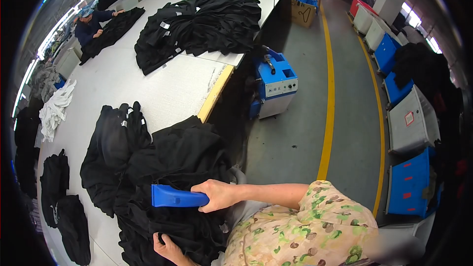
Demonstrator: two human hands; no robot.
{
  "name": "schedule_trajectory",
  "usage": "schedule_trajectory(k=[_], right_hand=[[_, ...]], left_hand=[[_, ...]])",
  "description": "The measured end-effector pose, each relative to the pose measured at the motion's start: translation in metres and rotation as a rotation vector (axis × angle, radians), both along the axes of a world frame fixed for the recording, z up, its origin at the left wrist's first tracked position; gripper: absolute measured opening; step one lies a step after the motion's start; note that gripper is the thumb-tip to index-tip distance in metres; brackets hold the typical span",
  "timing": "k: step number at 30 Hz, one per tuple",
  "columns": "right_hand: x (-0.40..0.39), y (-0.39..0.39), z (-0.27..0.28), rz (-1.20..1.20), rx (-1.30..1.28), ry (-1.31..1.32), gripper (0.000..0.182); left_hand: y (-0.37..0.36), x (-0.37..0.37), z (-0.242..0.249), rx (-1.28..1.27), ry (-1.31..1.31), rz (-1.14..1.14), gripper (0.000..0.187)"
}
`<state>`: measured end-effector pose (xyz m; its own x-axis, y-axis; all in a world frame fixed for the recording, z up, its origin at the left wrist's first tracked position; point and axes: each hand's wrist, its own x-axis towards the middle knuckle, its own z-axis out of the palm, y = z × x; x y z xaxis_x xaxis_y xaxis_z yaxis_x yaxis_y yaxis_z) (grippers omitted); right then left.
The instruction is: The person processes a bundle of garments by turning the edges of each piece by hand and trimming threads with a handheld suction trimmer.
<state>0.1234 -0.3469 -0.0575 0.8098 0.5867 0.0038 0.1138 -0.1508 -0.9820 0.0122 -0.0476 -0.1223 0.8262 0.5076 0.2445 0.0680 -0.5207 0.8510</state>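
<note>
My right hand [218, 195] is wrapped round a blue handheld nozzle [178, 197] with a wide, flat end. The nozzle is over a heap of black garments [182, 150] on the white table [162, 86], its flat end pointing left. Lower in the view, my left hand [170, 249] rests at the heap, its curled fingers gripping a black garment [185, 231]. A grey hose-like shape shows partly behind my right wrist. More black garments [66, 216] lie in a separate group on the left part of the table.
A large black garment pile [202, 27] lies farther up the table. Another person [88, 25] handles black cloth [116, 29] across it. A blue and white machine [276, 83] stands beside the table's wooden edge [215, 93]. Blue bins [406, 182] line the aisle.
</note>
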Motion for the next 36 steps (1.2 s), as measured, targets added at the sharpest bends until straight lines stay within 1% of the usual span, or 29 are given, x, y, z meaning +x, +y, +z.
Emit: schedule_trajectory(k=[6, 12, 15, 18, 21, 26, 30, 33, 36], right_hand=[[0.000, -0.002, 0.002, -0.002, -0.020, -0.004, 0.026], [-0.001, -0.001, 0.001, -0.006, -0.025, -0.013, 0.026], [-0.001, 0.000, -0.001, -0.005, -0.025, -0.014, 0.026], [-0.001, 0.000, -0.002, -0.003, -0.021, -0.016, 0.026], [-0.001, 0.001, -0.002, -0.004, -0.013, -0.013, 0.026], [-0.002, 0.001, -0.003, -0.005, -0.015, -0.004, 0.026], [-0.002, 0.001, 0.000, -0.004, -0.015, 0.007, 0.026], [-0.002, 0.001, -0.001, -0.007, -0.018, -0.006, 0.026], [-0.002, 0.000, 0.000, -0.004, -0.020, 0.003, 0.026]], left_hand=[[-0.009, 0.001, 0.004, 0.043, -0.030, 0.049, 0.032], [-0.005, 0.001, 0.007, -0.076, 0.010, -0.028, 0.027], [-0.007, 0.002, 0.009, -0.075, -0.004, -0.044, 0.025], [-0.009, 0.002, 0.006, -0.036, -0.045, -0.010, 0.025], [-0.003, 0.001, 0.002, -0.060, -0.022, -0.035, 0.027], [-0.001, 0.000, -0.001, -0.021, -0.019, -0.006, 0.029], [-0.018, -0.001, 0.016, -0.034, -0.033, -0.011, 0.029], [-0.019, 0.000, 0.014, -0.050, -0.057, -0.003, 0.029], [-0.015, -0.001, 0.019, -0.066, 0.024, -0.037, 0.029]])
